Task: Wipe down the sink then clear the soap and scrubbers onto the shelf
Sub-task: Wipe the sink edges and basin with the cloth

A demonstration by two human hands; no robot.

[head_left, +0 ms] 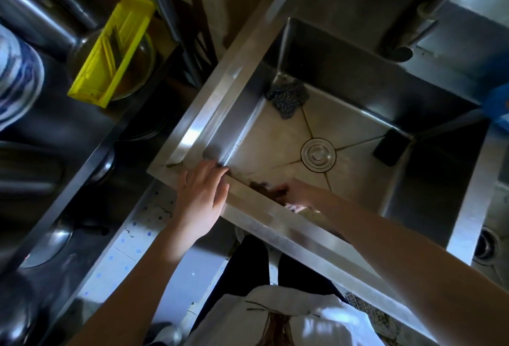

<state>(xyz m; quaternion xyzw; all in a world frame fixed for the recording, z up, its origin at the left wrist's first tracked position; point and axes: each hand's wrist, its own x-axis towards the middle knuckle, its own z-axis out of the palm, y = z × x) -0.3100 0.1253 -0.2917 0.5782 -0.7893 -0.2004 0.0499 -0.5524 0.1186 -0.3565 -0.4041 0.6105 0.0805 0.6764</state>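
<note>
Sink (214,103): square, brushed steel. L hand (202,197) flat on near rim, fingers straight. R hand (292,194) inside at near wall (blurred; grip can't tell). Wire scrubber (287,97) far corner; dark sponge (389,147) right corner.

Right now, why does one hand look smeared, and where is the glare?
Head view: right hand motion-blurred inside the sink; left hand on the rim sharp; glare streaks the sink's left rim; the left side lies in shadow.
</note>
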